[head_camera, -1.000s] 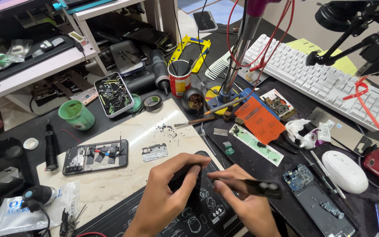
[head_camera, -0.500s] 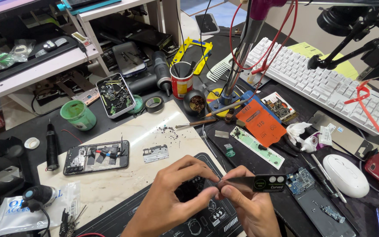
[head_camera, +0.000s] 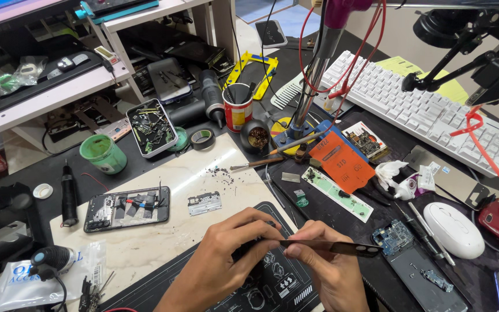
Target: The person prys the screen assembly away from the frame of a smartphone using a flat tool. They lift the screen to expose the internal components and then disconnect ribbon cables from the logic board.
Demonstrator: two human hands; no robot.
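Observation:
My left hand [head_camera: 226, 254] and my right hand [head_camera: 324, 271] meet low in the middle, over a black work mat [head_camera: 272, 289]. The right hand pinches a thin dark flat strip [head_camera: 342, 248] that sticks out to the right, level with the table. The left hand's fingertips close on a small dark part [head_camera: 255, 249] at the strip's left end; what it is stays hidden by the fingers. An opened phone [head_camera: 127, 208] with its insides showing lies on the pale board [head_camera: 163, 242] to the left.
A small metal shield plate [head_camera: 204, 203] lies beside the phone. A green tub [head_camera: 103, 153], a parts tray [head_camera: 152, 127], a red cup [head_camera: 238, 107], tape roll [head_camera: 202, 138], white keyboard [head_camera: 428, 110], white mouse [head_camera: 453, 229], circuit boards [head_camera: 394, 237] and a microscope stand [head_camera: 313, 86] crowd the bench.
The strip in my right hand has turned from showing its broad face to lying edge-on and level. Both hands stay together over the mat.

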